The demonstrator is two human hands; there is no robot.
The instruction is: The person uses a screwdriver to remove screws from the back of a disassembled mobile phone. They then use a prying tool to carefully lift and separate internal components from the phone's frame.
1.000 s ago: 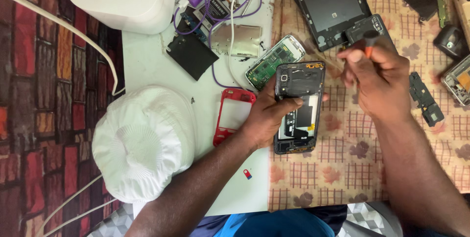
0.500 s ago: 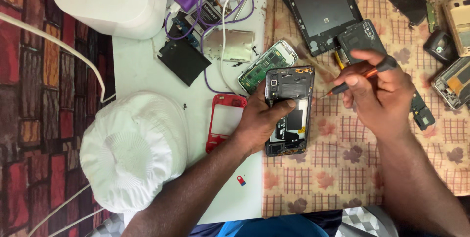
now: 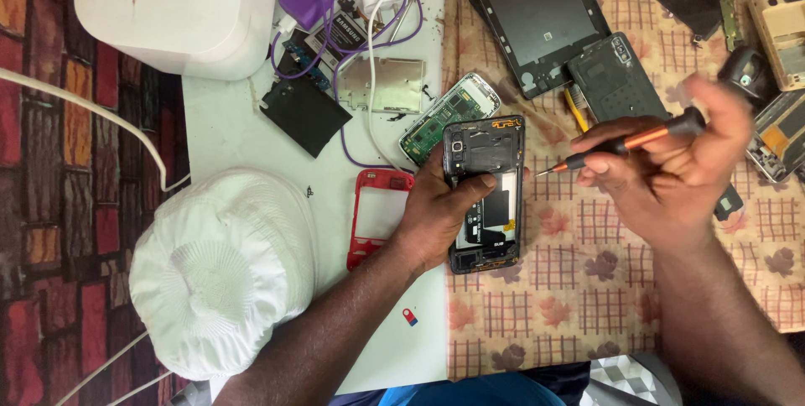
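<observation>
The left hand [image 3: 436,209] pins an opened black phone [image 3: 486,196] flat on the tabletop [image 3: 243,137], thumb across its upper half. The right hand [image 3: 671,175] has its grip closed on an orange-and-black screwdriver [image 3: 625,144], whose tip hangs just beside the phone's right edge. A red phone frame [image 3: 373,217] lies just left of the left hand, with a white hat [image 3: 222,268] near the tabletop's left edge and a black back cover [image 3: 616,79] toward the far edge
</observation>
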